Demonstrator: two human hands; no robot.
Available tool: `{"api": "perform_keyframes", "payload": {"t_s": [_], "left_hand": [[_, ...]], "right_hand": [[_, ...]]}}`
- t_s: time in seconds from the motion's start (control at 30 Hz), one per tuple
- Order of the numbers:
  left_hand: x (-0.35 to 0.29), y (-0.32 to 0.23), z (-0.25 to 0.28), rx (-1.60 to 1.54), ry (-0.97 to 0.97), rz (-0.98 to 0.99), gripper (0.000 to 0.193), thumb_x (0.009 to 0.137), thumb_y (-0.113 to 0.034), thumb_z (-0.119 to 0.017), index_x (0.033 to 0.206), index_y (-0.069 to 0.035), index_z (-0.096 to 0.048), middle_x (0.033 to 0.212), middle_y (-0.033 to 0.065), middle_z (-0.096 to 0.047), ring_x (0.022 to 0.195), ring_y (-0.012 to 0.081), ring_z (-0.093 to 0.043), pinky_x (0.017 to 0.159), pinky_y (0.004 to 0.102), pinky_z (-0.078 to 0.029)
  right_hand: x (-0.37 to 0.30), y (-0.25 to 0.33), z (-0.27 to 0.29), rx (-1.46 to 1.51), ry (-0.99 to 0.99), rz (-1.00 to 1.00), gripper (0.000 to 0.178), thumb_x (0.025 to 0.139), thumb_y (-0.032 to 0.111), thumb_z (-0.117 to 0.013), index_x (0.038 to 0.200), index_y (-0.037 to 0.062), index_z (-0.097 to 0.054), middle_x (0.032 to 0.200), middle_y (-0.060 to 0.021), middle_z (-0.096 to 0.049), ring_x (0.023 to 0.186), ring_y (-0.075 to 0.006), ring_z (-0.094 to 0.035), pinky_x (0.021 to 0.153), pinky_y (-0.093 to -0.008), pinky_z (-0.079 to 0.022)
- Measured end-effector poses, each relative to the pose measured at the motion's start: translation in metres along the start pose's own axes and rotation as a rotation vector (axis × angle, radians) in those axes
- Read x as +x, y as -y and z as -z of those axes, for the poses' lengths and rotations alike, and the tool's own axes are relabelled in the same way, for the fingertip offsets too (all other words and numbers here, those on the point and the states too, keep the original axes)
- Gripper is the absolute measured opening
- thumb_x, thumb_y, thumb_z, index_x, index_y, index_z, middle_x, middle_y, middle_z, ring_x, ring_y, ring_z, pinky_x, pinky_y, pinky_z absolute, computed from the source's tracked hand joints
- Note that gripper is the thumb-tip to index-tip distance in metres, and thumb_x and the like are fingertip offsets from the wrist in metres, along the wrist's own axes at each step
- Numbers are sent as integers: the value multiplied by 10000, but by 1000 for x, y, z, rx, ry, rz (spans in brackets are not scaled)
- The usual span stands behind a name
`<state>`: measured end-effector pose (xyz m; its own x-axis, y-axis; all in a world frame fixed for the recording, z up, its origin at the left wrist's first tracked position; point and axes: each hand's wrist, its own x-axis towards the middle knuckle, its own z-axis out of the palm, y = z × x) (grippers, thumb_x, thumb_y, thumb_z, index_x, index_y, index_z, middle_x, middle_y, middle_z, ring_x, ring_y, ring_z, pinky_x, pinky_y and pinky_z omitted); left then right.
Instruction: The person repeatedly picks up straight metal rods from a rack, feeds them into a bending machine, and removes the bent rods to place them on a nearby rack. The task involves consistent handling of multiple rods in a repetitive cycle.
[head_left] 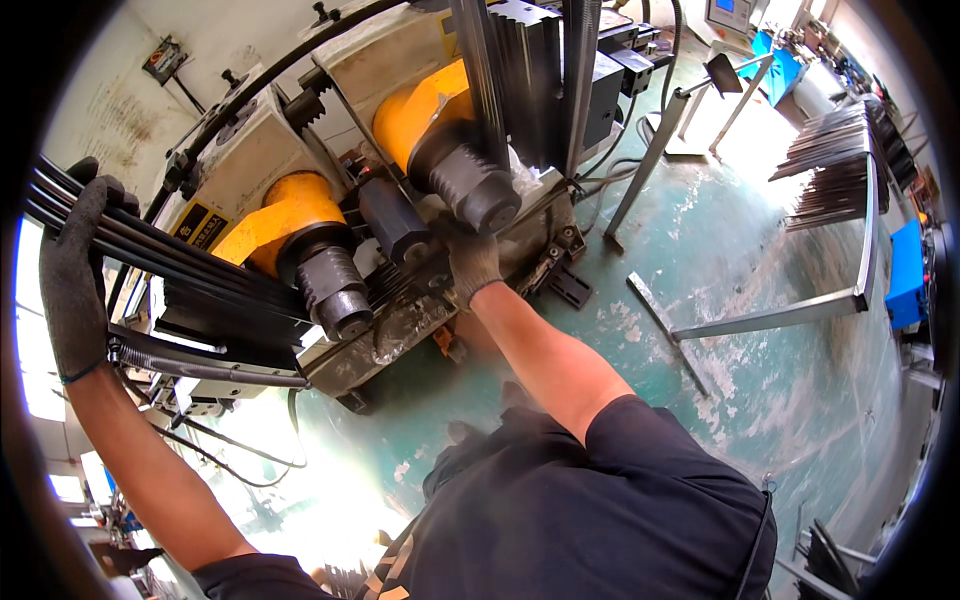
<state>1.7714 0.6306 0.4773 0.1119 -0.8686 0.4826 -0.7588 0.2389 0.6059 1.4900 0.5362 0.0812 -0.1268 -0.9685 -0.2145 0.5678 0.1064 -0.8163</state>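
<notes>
My left hand (pixel 76 270), in a dark work glove, is raised at the far left. Its fingers wrap round a bundle of long dark metal rods (pixel 200 255) that slopes down toward the machine (pixel 250 135). My right hand (pixel 473 264), in a dirty lighter glove, reaches into the machine below a thick ridged roller (pixel 465 185). That roller and the dark parts around it hide its fingers, so what they touch cannot be made out. Just left of this hand is a dark hexagonal block (pixel 393 215). A second ridged roller (pixel 335 290) sits nearer the rods, under a yellow housing (pixel 290 205).
Upright dark metal bars (pixel 575 85) rise at the machine's right end. On the right, a grey metal stand (pixel 770 322) carries many dark rods (pixel 830 160), its foot bar (pixel 668 333) on the green floor. Black cables (pixel 245 480) hang at lower left. A blue box (pixel 907 275) stands far right.
</notes>
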Motion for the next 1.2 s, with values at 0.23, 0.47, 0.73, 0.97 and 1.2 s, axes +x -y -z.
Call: {"api": "perform_keyframes", "payload": {"t_s": [0.23, 0.47, 0.73, 0.97, 1.2], "left_hand": [[-11, -5, 15, -55, -53, 71, 459, 1054, -273, -664, 1385, 36, -590, 1036, 122, -731, 1016, 206, -735, 904, 329, -607], [-2, -6, -2, 22, -91, 42, 465, 1049, -270, -661, 1387, 44, -600, 1022, 99, -720, 969, 179, -721, 878, 306, -594], [-119, -39, 25, 6, -304, 15, 357, 1069, -245, -625, 1298, 25, -668, 1094, 105, -699, 1016, 191, -678, 979, 346, -515], [-289, -62, -71, -656, -24, -17, 406, 1081, -264, -596, 1374, 14, -555, 1018, 99, -601, 1027, 180, -580, 1025, 382, -436], [-426, -36, -271, -1227, 8, 626, 237, 1082, -188, -535, 1038, -9, -685, 976, 114, -678, 919, 207, -653, 843, 326, -529]], "right_hand": [[-10, -2, -14, 35, 64, 26, 246, 928, 117, -766, 1127, -20, -724, 1013, -67, -738, 836, -158, -681, 714, -341, -541], [-1, 5, -6, -76, 32, -75, 272, 940, 148, -735, 1174, 10, -739, 1015, -100, -753, 868, -179, -702, 752, -363, -539], [-86, 47, 41, 52, 2, 1, 212, 972, 125, -712, 1157, 23, -731, 946, -88, -751, 886, -217, -713, 811, -389, -579], [-163, 113, 273, 107, -424, 72, 182, 1056, 221, -667, 1050, 41, -641, 778, -58, -664, 693, -150, -662, 608, -333, -542], [-251, 313, 510, -656, -971, 533, 319, 1045, 350, -690, 989, 46, -614, 719, -43, -629, 605, -151, -618, 555, -358, -493]]}}
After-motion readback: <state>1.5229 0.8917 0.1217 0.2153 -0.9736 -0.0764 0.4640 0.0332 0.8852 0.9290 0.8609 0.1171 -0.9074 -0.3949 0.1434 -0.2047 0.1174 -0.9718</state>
